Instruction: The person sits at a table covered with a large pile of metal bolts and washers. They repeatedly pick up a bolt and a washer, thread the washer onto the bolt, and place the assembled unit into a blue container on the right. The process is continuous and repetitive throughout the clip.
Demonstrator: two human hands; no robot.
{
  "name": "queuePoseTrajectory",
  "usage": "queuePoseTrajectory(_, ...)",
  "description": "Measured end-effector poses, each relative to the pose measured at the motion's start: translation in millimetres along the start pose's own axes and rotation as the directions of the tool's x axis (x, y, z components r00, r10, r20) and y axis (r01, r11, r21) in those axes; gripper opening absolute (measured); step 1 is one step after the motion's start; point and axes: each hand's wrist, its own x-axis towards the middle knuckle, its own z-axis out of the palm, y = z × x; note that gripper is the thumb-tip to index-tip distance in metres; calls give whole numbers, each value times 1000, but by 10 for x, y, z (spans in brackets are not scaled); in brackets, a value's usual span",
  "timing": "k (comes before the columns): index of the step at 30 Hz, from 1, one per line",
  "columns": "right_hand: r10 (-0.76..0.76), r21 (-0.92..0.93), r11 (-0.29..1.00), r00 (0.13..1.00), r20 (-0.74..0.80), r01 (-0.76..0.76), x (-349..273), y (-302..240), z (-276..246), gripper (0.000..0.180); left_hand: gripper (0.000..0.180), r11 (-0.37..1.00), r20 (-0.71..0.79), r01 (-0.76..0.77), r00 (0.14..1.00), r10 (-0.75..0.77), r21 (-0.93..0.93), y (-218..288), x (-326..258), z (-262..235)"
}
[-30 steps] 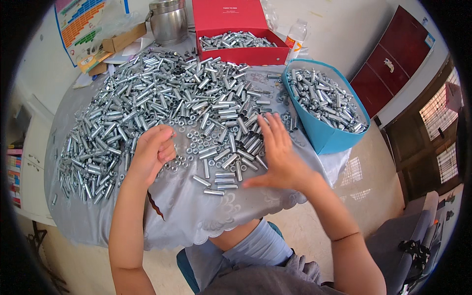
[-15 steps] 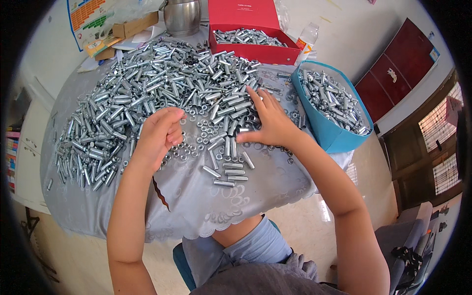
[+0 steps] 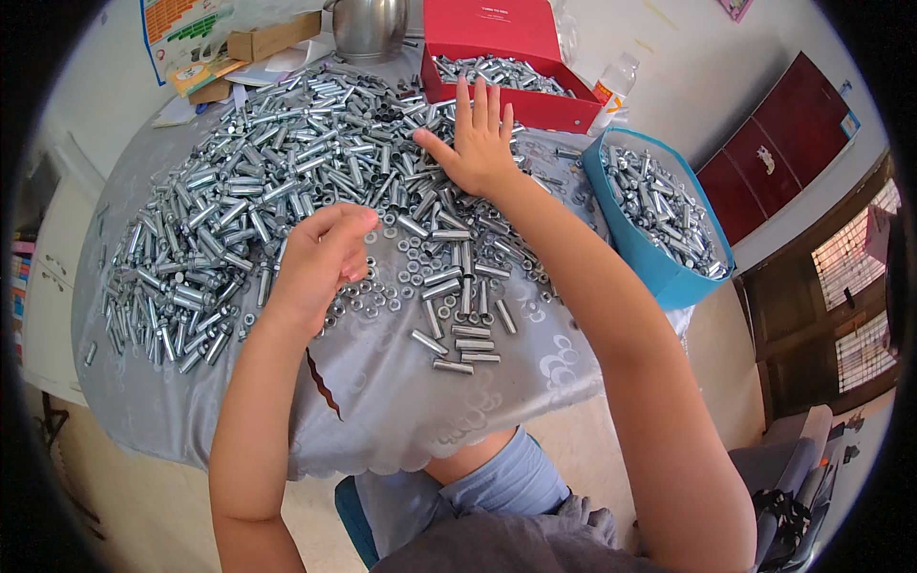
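Note:
A broad heap of shiny metal anchor bolts and sleeves [image 3: 277, 181] covers much of the table. My right hand [image 3: 480, 153] is open, fingers spread, over the far right part of the heap, just short of the red box. My left hand [image 3: 323, 256] is closed with its fingers curled at the heap's near edge; whatever it holds, if anything, is hidden. Beside it lie several loose hex nuts [image 3: 383, 291]. Right of these, several metal sleeves [image 3: 474, 344] lie apart from the heap, toward me.
A red box [image 3: 564, 111] of metal parts stands at the back, lid raised. At right is a blue fabric bin [image 3: 642, 256], filled with similar parts. A plastic bottle [image 3: 615, 86] and a steel pot [image 3: 371, 29] stand behind. The grey tablecloth [image 3: 382, 401] has a tear near me.
My right hand has moved away from me, from the near sleeves toward the red box, its fingers now stretched upward. Sleeves near the middle have shifted. My left hand stays closed in nearly the same place.

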Motion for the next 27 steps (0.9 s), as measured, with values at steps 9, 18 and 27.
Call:
queuePoseTrajectory(9,27,54,998,999,-33,-25,44,207,-439,74,14,1000,10,-4,1000,4,25,-6,-20,57)
queuePoseTrajectory(18,-375,353,900,866,332,255,-1137,254,-1254,47,11,816,421,-204,906,-53,541,-160,-313,544)
queuePoseTrajectory(27,-85,32,996,863,499,80,-1268,600,-1522,40,16,601,351,-321,934,71,732,-317,-347,440)
